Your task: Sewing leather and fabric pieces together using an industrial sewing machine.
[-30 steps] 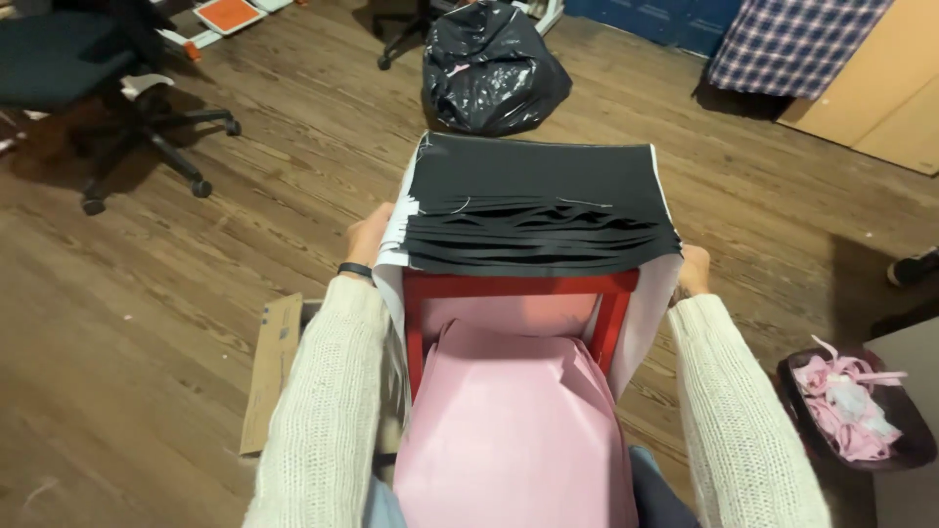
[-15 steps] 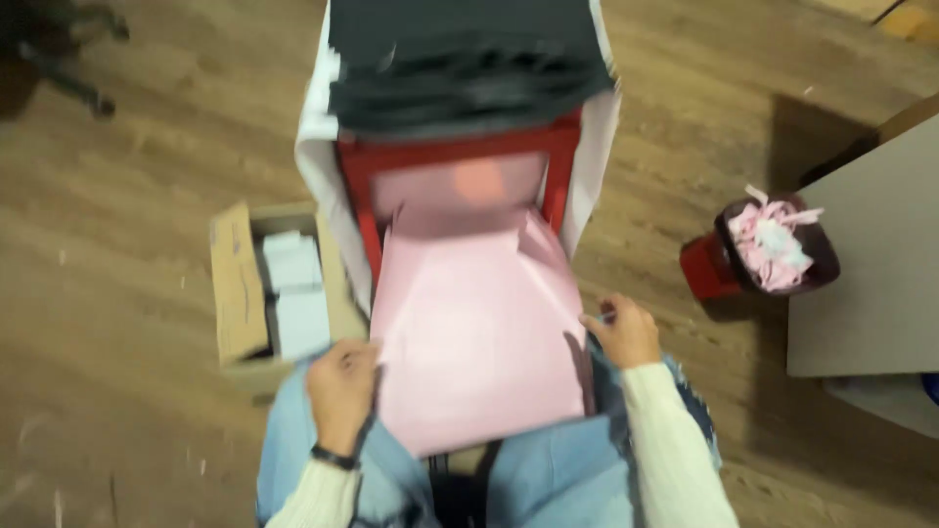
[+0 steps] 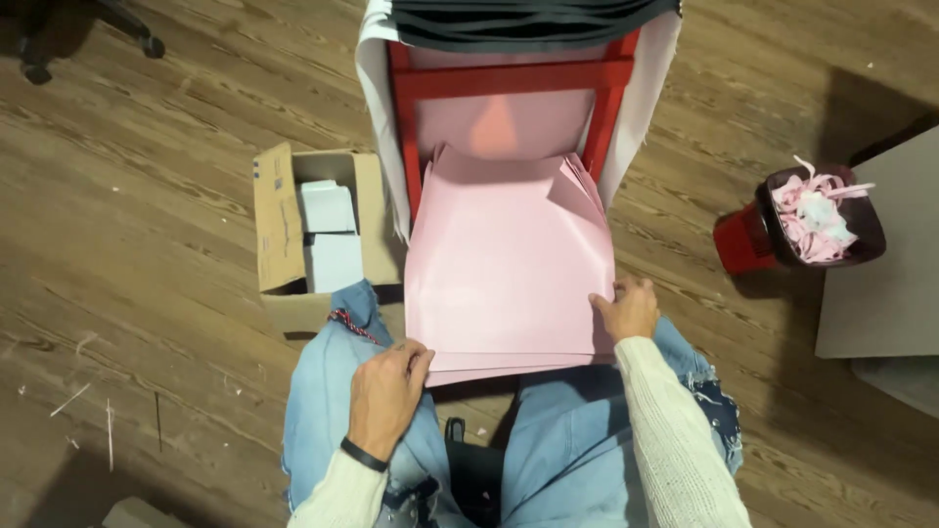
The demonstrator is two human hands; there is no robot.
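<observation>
I see my left hand (image 3: 384, 393) and right hand (image 3: 626, 308) gripping the pink paper stack (image 3: 509, 269) with closed fingers, a cardboard box (image 3: 279, 230) left, a scrap bin (image 3: 822, 215) right.

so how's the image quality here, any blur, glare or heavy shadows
Head view: mostly sharp, no glare; the pink paper stack is evenly lit, with a soft orange glow on the pink sheet behind the red frame; dark shadow falls on the wooden floor at upper right and between the knees; left hand and right hand show crisp.
</observation>
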